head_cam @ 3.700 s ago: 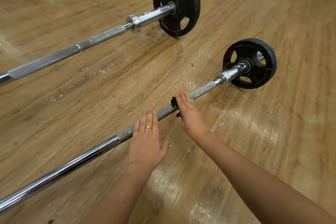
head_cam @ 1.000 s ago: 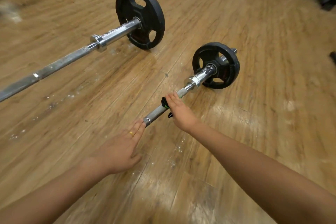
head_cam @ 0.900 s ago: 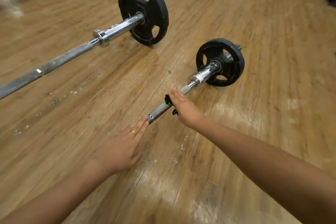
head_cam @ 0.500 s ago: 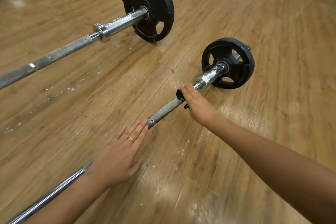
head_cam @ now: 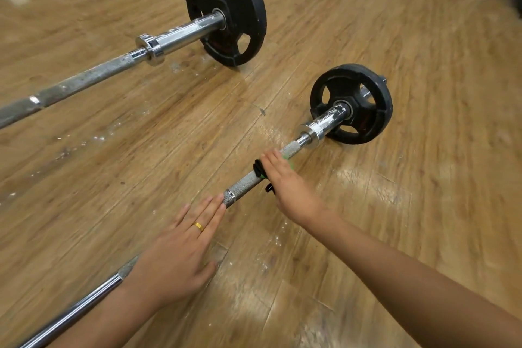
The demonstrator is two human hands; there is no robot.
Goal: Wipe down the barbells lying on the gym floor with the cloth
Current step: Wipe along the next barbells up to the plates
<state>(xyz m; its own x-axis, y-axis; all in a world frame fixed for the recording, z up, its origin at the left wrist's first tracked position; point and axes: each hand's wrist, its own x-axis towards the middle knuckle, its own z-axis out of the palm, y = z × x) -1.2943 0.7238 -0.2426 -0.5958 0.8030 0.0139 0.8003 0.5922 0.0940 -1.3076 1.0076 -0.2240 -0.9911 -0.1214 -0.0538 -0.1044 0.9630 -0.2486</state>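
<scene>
Wood floor [head_cam: 440,70], two barbells on it, one black plate visible on each.

Near barbell [head_cam: 245,182]: both hands are on this one. Right hand [head_cam: 288,188] lies over the knurled part with the cloth [head_cam: 258,168] under it. One cloth, black with green showing, sandwiched between palm and bar. Fingers are laid fairly straight across the bar, pressing down; thumb hidden, so can't tell if it wraps under.

Just beyond that grip: bare knurl, then the collar [head_cam: 312,131], then the smaller plate [head_cam: 380,110].

Behind the grip: short bare knurl, then the left hand [head_cam: 178,251] flat on the bar, fingers straight and together, pinching nothing. One gold ring [head_cam: 198,226] on it. Smooth chrome shaft runs on behind the left wrist.

Far barbell [head_cam: 93,76]: well apart from both hands, untouched, carrying the larger plate [head_cam: 254,8].
</scene>
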